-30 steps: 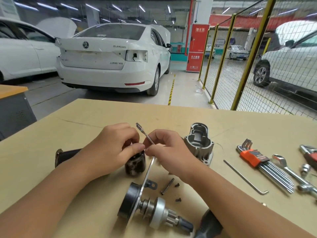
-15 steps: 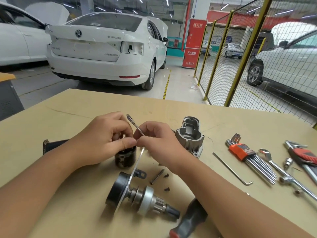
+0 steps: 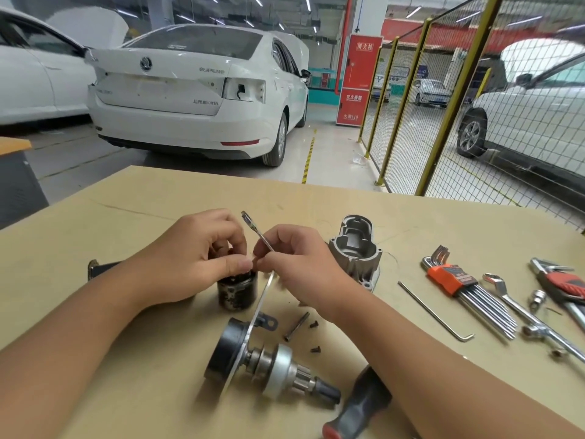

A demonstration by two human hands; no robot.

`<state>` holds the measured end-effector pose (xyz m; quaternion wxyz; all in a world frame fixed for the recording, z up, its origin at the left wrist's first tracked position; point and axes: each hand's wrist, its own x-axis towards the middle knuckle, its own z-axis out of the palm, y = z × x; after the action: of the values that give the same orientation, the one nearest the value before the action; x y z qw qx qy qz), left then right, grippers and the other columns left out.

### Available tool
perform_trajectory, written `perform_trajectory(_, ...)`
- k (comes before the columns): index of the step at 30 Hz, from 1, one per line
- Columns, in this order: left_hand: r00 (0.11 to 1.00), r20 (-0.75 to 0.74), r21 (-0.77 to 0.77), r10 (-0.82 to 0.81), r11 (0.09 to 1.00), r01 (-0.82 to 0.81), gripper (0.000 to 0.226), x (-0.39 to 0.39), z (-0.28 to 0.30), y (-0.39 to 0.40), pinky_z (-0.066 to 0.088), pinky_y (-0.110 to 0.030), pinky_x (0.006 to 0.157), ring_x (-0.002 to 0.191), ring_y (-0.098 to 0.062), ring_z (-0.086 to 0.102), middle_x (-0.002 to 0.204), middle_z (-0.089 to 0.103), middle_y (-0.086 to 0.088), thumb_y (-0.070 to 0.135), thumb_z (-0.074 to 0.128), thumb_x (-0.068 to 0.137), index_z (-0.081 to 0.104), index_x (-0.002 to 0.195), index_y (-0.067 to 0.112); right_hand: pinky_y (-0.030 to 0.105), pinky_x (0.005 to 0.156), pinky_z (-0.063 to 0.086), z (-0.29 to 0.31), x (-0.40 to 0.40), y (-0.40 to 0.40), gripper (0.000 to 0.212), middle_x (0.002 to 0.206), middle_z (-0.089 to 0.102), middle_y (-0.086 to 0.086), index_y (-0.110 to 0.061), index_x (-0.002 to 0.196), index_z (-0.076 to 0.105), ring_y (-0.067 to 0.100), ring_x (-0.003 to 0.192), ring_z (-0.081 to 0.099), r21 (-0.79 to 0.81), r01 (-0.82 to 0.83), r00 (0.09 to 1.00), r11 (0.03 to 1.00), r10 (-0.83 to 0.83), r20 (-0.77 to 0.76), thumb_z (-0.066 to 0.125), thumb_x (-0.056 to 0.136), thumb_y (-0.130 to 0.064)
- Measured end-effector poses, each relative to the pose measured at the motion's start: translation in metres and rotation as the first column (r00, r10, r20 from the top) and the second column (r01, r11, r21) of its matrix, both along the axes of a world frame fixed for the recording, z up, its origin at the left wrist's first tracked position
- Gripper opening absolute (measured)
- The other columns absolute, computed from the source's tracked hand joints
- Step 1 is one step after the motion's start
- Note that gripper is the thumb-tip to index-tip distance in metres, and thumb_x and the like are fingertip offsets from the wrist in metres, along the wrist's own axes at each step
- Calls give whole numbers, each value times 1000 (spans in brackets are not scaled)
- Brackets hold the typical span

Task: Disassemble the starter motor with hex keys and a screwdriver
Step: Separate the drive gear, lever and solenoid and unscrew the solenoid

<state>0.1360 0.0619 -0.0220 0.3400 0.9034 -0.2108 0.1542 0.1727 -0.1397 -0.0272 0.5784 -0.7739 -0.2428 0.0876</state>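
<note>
Left hand (image 3: 193,261) curls over the top of the dark cylinder (image 3: 236,293), steadying it upright on the table (image 3: 158,391). Right hand (image 3: 297,264) pinches a thin metal strip (image 3: 258,232), apparently drawing it out of the cylinder; the joint is hidden. Aluminium housing (image 3: 356,248) and hex keys (image 3: 468,289) lie rightward, set aside.

Both bare forearms reach in from the bottom corners and converge toward the middle of the view. The left hand (image 3: 193,258) lies palm down, its fingers curled downward with the fingertips bunched together and the thumb stretched to the right. The right hand (image 3: 299,264) faces it, knuckles up, with thumb and forefinger pinched together. The two thumbs nearly meet, tips just beside each other. Both wrists are held fairly straight.
</note>
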Motion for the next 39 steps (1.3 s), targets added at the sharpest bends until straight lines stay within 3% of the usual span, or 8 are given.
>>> perform_trajectory(4,1000,-14,-16,-16,1000,16,6,-4,4,-3,46,-21,62,68,-18,56,90,62,16,33,75,84,72,86,29,32,64,40,0,1,0,8,76,62,10,-8,86,69,17,68,51,2,-6,1000,1000,6,1,68,81,-2)
perform_trajectory(9,994,-73,-19,-82,997,81,17,-4,5,2,49,-27,71,74,-21,59,106,66,15,5,76,90,80,90,22,30,62,41,0,2,1,9,74,64,9,-7,87,70,15,65,52,-1,-3,1000,1000,3,-5,69,81,-1)
perform_trajectory(16,998,-61,-54,11,998,-14,10,-4,5,-4,42,-19,59,60,-9,51,84,65,15,18,83,84,74,87,18,21,54,42,-1,2,1,16,68,64,3,-16,79,69,8,57,51,4,-8,1000,1000,8,5,68,80,0)
perform_trajectory(21,991,-114,-50,-71,997,65,20,-4,7,-1,46,-28,65,69,-30,52,107,68,19,2,74,90,80,89,20,12,46,36,-2,3,2,17,67,63,3,-15,77,69,1,47,48,23,-5,1000,1000,5,0,68,79,2)
perform_trajectory(27,993,-89,-110,82,990,-92,22,-2,1,-5,47,-23,60,60,-7,51,85,69,11,25,89,76,68,71,25,13,48,38,-4,4,3,15,67,63,0,-12,80,70,2,51,50,19,11,1000,1000,-11,15,66,78,2)
perform_trajectory(30,991,-130,-115,-33,993,18,5,-5,5,-2,44,-22,60,61,-14,52,83,68,14,24,78,82,75,84,28,17,51,39,-4,3,3,13,70,63,3,-11,82,71,5,54,51,14,7,1000,1000,-7,14,67,79,1)
perform_trajectory(34,984,-145,-87,-101,992,89,29,-4,6,3,53,-41,79,85,-37,63,111,71,14,-3,69,92,81,89,23,19,51,38,-4,2,4,11,72,63,7,-10,82,71,7,55,49,14,13,1000,1000,-14,6,69,81,1)
perform_trajectory(39,998,-71,-59,4,998,-8,19,2,1,0,45,-25,62,62,-10,51,97,71,10,14,82,85,74,77,28,25,57,40,-4,3,3,10,73,65,6,-13,82,70,11,61,52,13,1,1000,1000,-1,0,69,81,-4)
